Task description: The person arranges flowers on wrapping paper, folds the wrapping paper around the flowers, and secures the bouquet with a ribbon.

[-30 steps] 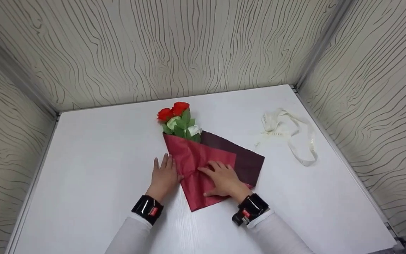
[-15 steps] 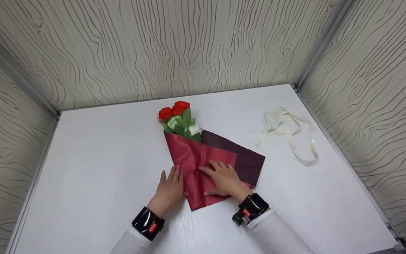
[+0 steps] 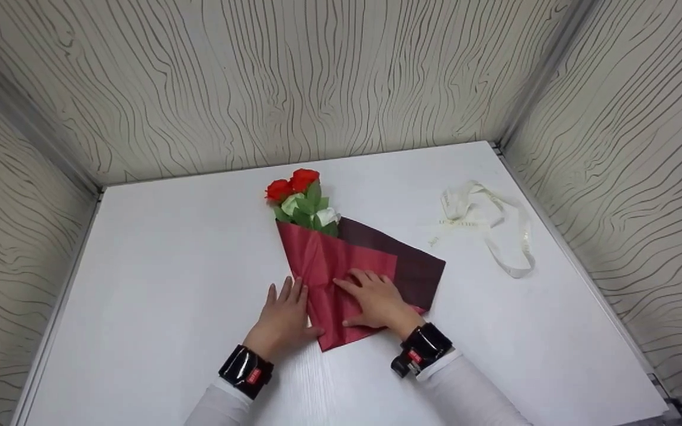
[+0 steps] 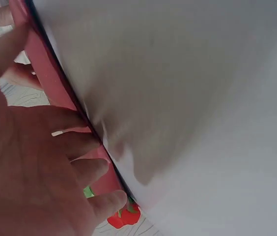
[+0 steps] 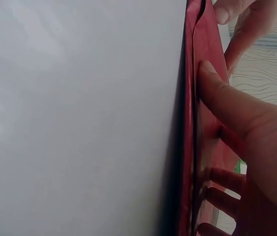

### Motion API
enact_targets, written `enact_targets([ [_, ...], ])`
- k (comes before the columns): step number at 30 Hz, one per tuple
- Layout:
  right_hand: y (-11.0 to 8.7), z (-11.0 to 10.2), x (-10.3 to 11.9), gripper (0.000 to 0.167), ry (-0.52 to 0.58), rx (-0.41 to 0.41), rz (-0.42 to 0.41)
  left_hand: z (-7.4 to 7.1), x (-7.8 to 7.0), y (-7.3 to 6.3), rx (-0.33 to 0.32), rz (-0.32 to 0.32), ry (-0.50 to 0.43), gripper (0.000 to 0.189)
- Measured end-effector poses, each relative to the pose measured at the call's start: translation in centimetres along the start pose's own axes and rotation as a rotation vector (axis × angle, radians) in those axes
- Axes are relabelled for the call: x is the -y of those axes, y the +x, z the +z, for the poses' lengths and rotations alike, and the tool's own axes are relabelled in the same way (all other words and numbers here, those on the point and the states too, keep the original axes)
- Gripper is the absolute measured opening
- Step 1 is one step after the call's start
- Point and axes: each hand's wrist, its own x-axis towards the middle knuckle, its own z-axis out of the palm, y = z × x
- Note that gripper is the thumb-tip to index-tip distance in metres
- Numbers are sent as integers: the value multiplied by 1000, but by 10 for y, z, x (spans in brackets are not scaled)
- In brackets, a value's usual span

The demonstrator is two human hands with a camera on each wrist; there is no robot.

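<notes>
The left hand (image 3: 282, 319) sits nearer the near edge of the white worktop (image 3: 169, 266) than a second ago, a line-patterned wall (image 3: 305, 77) along the far edge; straight, parted left fingers touch creased red wrapping paper (image 3: 317, 254) between the side edges, the right hand (image 3: 376, 300) rests on it, fingers spread, red roses (image 3: 304, 179) poking out

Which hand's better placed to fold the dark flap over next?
Probably the right hand: it rests on the red paper, close to the dark flap. The left hand touches the paper's left edge, so it could steady that side.
</notes>
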Motion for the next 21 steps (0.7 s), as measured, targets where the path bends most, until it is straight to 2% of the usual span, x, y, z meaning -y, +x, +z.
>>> enact_targets([
  [4, 5, 0, -3, 85, 4, 14, 7, 2, 3, 6, 11, -22, -2, 97],
  [13, 16, -6, -8, 84, 7, 24, 13, -5, 2, 17, 50, -38, 86, 100],
  [17, 16, -5, -8, 84, 2, 16, 13, -8, -5, 18, 20, -39, 139, 97],
  [21, 14, -3, -9, 83, 13, 4, -14, -9, -12, 13, -36, -6, 164, 88],
])
